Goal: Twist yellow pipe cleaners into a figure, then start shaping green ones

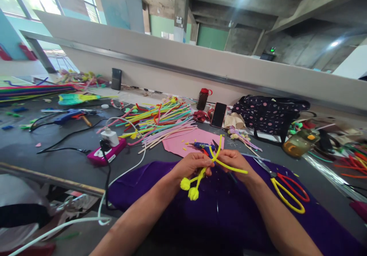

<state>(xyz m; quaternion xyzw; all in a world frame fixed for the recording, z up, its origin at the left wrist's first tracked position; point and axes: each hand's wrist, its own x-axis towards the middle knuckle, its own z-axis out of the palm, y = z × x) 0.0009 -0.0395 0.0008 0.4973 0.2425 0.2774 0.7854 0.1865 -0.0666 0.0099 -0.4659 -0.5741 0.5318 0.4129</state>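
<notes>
My left hand (197,165) pinches a yellow pipe cleaner flower (193,193) by its stems; two fuzzy yellow balls hang below the fingers. Beside it my right hand (231,160) has its fingers closed on the same yellow work, where loose pipe cleaner ends (233,168) cross and stick out to the right and upward. Both hands are over a dark purple cloth (160,174). Just beyond them a blue glue gun (202,146) lies on a pink sheet (174,141), partly hidden by the hands. Scissors with red and yellow handles (286,193) rest to the right.
A heap of coloured pipe cleaners (163,118) lies behind the pink sheet. On the left are a pink power strip (107,153) with a white cable and another glue gun (67,116). Farther back stand a bottle (203,100), a phone (218,114), a patterned bag (266,112) and a jar (301,142).
</notes>
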